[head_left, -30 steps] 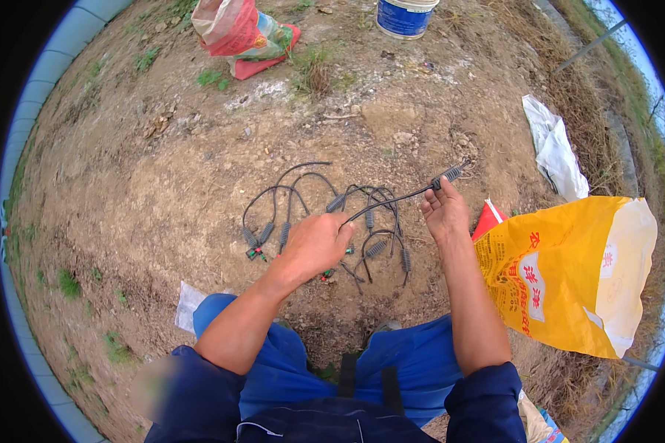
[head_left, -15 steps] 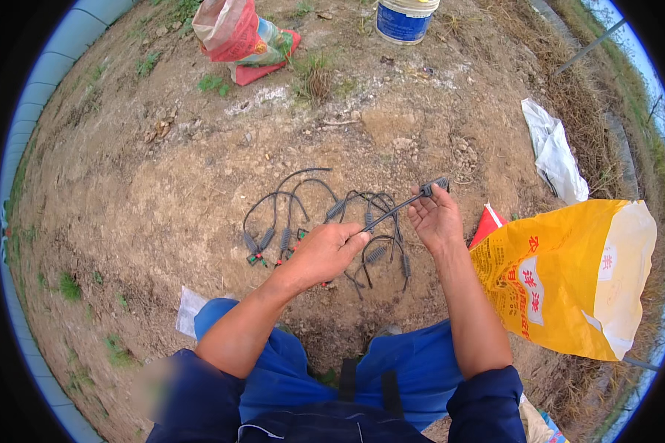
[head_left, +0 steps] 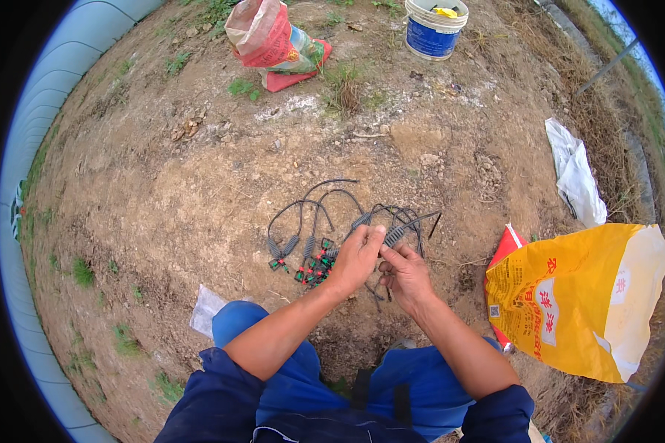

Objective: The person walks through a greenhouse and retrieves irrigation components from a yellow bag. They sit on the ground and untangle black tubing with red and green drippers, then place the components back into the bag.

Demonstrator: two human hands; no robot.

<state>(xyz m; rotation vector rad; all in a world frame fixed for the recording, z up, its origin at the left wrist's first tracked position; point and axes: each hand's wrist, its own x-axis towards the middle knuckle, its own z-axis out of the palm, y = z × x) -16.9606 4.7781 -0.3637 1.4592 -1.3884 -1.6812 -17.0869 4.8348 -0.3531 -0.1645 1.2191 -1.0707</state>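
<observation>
A thin black tube with a ribbed dark grey sleeve on it is between my hands, its free end pointing up to the right. My left hand is closed at the sleeve's left end, thumb on top. Just beside it, my right hand pinches near the sleeve's lower edge with thumb and fingers; the exact grip is partly hidden. On the soil below lies a loose bunch of black tubes with similar ribbed sleeves. Small green, red and black plastic fittings are heaped by my left wrist.
To the right is a yellow woven sack with a red one partly beneath it. A white sheet lies beyond. At the far side stand a red and white sack and a white-blue bucket. A white scrap rests near my left knee.
Both hands have come closer together, the right one moving down and left along the tube. The ribbed sleeve is now right beside my left hand. The view has shifted slightly.
</observation>
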